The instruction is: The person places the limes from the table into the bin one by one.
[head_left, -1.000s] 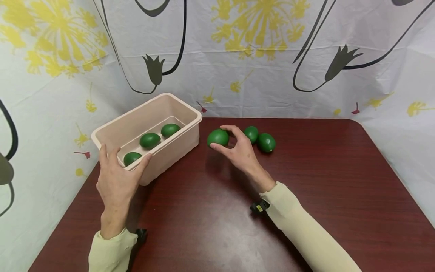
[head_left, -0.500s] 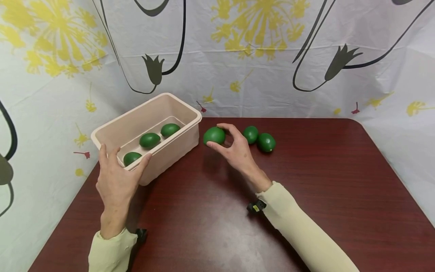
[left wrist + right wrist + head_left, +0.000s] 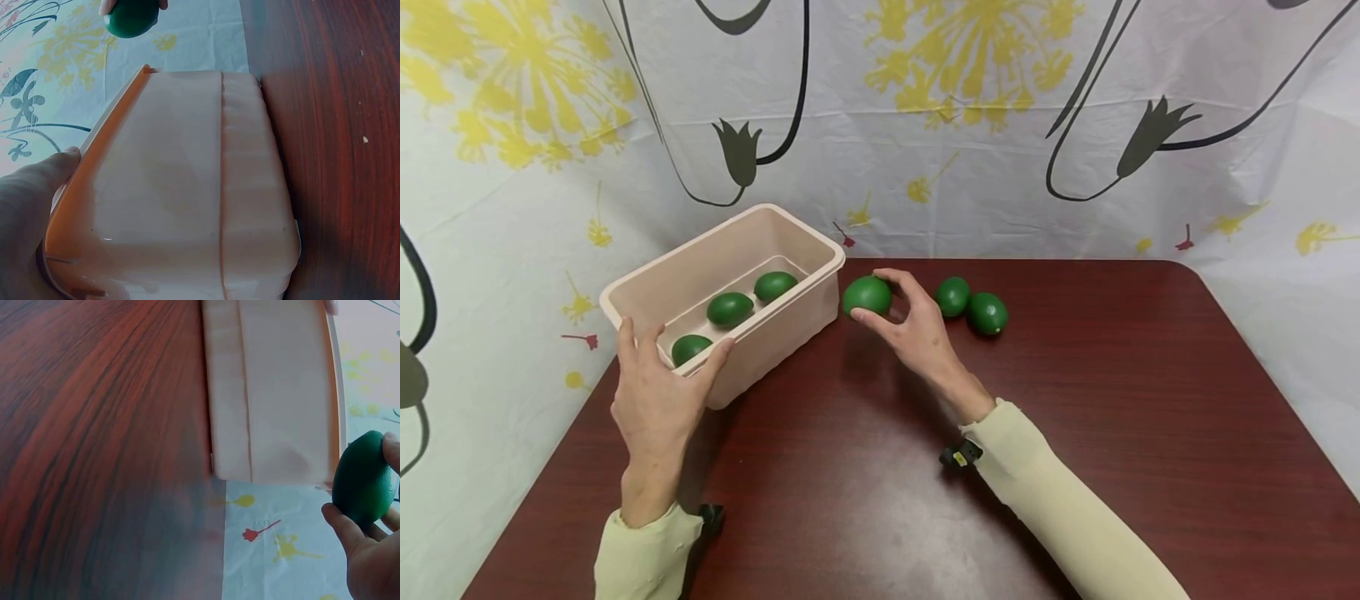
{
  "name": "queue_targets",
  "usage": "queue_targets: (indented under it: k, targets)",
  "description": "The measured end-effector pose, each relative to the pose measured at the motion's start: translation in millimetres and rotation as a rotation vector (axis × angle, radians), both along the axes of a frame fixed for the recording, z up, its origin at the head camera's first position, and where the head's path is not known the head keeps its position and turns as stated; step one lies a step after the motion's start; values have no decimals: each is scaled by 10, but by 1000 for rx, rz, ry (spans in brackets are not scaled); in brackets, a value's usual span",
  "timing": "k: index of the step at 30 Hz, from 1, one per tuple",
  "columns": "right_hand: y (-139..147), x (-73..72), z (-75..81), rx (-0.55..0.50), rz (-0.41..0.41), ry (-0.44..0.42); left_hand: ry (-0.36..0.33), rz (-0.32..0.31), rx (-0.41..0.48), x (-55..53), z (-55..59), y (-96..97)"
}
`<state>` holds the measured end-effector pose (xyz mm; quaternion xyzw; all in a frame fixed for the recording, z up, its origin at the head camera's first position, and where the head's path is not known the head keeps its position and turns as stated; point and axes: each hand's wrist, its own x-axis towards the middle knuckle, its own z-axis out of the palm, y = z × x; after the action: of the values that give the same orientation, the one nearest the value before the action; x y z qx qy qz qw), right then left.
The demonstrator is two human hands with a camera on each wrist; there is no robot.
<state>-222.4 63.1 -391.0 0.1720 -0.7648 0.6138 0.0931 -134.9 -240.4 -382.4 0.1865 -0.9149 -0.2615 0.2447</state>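
In the head view, my right hand (image 3: 917, 329) pinches a green lime (image 3: 867, 297) between thumb and fingers. It is held above the table, just right of a pale pink plastic bin (image 3: 782, 337). My left hand (image 3: 658, 400) grips the near left corner of the bin, its thumb on the rim. Three limes lie inside the bin, among them a middle lime (image 3: 730, 310). The right wrist view shows the held lime (image 3: 362, 480) beside the bin's rim, and the left wrist view shows the bin's side wall (image 3: 162, 181) close up.
Two more limes, a rear lime (image 3: 952, 297) and a front lime (image 3: 987, 314), lie on the dark red wooden table (image 3: 1112, 400) behind my right hand. A white cloth (image 3: 962, 183) with yellow and grey flower prints hangs along the table's back and left sides.
My right hand has moved slightly left and up with the lime, closer to the bin. The left hand and the bin have stayed in place.
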Motion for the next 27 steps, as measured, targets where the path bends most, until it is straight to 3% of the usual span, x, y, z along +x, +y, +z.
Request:
queue_targets:
  k: [27]
  targets:
    - [-134,-1,79,2,19,26,9,9,-1,5,-19,-1]
